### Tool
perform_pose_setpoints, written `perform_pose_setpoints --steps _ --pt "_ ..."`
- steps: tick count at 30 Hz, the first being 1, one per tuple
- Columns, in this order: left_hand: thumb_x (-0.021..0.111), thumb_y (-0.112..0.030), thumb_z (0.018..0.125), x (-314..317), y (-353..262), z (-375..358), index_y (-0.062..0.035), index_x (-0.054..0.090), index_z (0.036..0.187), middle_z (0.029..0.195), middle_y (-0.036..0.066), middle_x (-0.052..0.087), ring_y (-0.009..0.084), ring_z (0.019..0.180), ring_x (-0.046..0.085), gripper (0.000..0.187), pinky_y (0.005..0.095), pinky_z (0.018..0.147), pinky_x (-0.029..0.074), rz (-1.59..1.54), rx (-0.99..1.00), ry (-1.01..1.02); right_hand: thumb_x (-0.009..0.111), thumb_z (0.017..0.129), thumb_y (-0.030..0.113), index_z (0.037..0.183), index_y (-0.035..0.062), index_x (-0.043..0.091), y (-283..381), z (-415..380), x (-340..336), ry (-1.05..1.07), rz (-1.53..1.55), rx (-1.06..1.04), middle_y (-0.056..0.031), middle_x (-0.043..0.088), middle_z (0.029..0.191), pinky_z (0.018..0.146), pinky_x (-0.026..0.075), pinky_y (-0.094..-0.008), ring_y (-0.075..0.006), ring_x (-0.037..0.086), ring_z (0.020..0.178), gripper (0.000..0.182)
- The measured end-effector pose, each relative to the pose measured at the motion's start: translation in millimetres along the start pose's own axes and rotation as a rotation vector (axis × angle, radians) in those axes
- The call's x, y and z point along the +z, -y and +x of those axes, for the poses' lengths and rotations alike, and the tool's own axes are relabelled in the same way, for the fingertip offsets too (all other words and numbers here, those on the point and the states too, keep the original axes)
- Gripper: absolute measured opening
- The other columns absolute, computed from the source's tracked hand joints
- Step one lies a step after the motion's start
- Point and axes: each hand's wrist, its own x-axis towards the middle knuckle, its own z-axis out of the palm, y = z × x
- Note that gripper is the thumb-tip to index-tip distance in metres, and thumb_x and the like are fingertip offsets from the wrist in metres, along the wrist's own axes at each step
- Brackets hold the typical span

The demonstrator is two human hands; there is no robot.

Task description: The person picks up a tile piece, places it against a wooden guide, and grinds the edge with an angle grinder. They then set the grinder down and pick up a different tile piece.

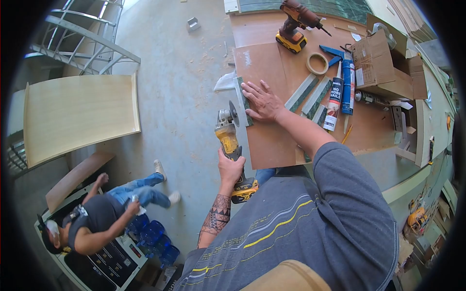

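My left hand (231, 169) is wrapped round the body of a yellow and black angle grinder (227, 138), whose disc (234, 114) is close to the table's left edge. Fingers spread, my right hand (262, 101) presses flat on a narrow green stone strip (244, 99) lying along that edge of the brown board (272, 140). Dust or a pale haze (225, 81) shows just beyond the strip. More green strips (301, 92) lie to the right of my right hand.
A drill (297, 24), tape roll (317, 63), sealant tube (334, 103), blue caulking gun (348, 87), pencil (347, 134) and cardboard box (376, 65) are on the table. Another person (99, 213) stands at lower left near blue bottles (151, 235). A curved panel (82, 116) and metal scaffold (87, 41) stand left.
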Motion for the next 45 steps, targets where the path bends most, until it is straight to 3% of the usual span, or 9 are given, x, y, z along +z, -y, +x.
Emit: perform_pose_setpoints --steps 5,11,17,21,24,34,35,37,45 --pt "0.083 -0.018 0.079 -5 18 4 -0.0005 0.050 0.150 0.102 0.013 0.078 0.0238 0.081 0.078 0.080 0.0400 0.078 0.064 -0.059 0.039 -0.089 0.062 0.103 0.031 0.158 0.0120 0.053 -11 5 17 -0.024 0.057 0.019 -0.0095 0.040 0.179 0.139 0.015 -0.0586 -0.0259 0.035 0.167 0.058" --pt "0.080 -0.018 0.081 -19 20 2 -0.0001 0.052 0.146 0.100 0.014 0.077 0.0235 0.077 0.078 0.073 0.0401 0.075 0.064 -0.081 0.089 -0.141 0.067 0.102 0.025 0.157 0.0121 0.053 12 2 -2 -0.062 0.240 0.126 -0.0102 0.040 0.179 0.137 0.022 -0.0591 -0.0295 0.040 0.164 0.058" --pt "0.077 -0.018 0.083 -19 -25 32 0.0008 0.052 0.145 0.091 0.013 0.077 0.0236 0.065 0.077 0.070 0.0393 0.066 0.064 -0.120 0.090 -0.078 0.068 0.102 0.028 0.162 0.0128 0.051 27 -24 2 -0.063 0.167 0.130 -0.0111 0.044 0.177 0.136 0.024 -0.0575 -0.0314 0.040 0.165 0.064" --pt "0.077 -0.018 0.083 -11 -50 69 0.0012 0.052 0.144 0.092 0.014 0.078 0.0248 0.067 0.078 0.069 0.0400 0.067 0.065 -0.088 0.135 -0.069 0.067 0.103 0.029 0.161 0.0153 0.054 25 -33 16 -0.160 0.157 0.090 -0.0090 0.045 0.177 0.136 0.022 -0.0592 -0.0317 0.040 0.165 0.061" --pt "0.079 -0.021 0.083 -6 -63 94 0.0013 0.053 0.143 0.095 0.018 0.079 0.0281 0.072 0.080 0.069 0.0417 0.071 0.066 -0.071 0.127 -0.049 0.068 0.103 0.032 0.158 0.0221 0.059 26 -32 18 -0.142 -0.005 0.056 0.0013 0.050 0.175 0.136 0.021 -0.0627 -0.0282 0.044 0.163 0.057" --pt "0.081 -0.027 0.083 -2 -86 129 0.0029 0.049 0.148 0.108 0.025 0.080 0.0357 0.095 0.082 0.079 0.0452 0.089 0.066 -0.014 0.146 0.006 0.070 0.103 0.036 0.154 0.0206 0.061 28 -32 10 -0.116 0.090 0.101 0.0014 0.051 0.174 0.137 0.019 -0.0599 -0.0258 0.043 0.163 0.054" --pt "0.081 -0.027 0.083 0 -85 133 0.0029 0.049 0.148 0.108 0.025 0.080 0.0357 0.095 0.082 0.079 0.0452 0.089 0.066 -0.012 0.146 0.010 0.071 0.103 0.035 0.153 0.0194 0.062 29 -32 10 -0.117 0.097 0.099 0.0011 0.051 0.174 0.137 0.019 -0.0595 -0.0257 0.043 0.163 0.053" --pt "0.079 -0.021 0.085 3 -83 140 0.0024 0.050 0.151 0.107 0.018 0.079 0.0248 0.075 0.079 0.076 0.0396 0.073 0.065 0.030 0.187 -0.023 0.071 0.103 0.035 0.152 0.0182 0.062 30 -32 9 -0.117 0.106 0.103 0.0008 0.051 0.174 0.137 0.020 -0.0591 -0.0256 0.044 0.163 0.053" --pt "0.079 -0.021 0.084 6 -82 148 0.0024 0.049 0.152 0.106 0.018 0.079 0.0249 0.076 0.079 0.078 0.0399 0.074 0.065 0.046 0.187 -0.035 0.073 0.101 0.034 0.150 0.0169 0.062 29 -32 6 -0.120 0.102 0.087 0.0001 0.052 0.173 0.136 0.021 -0.0588 -0.0256 0.044 0.162 0.053"
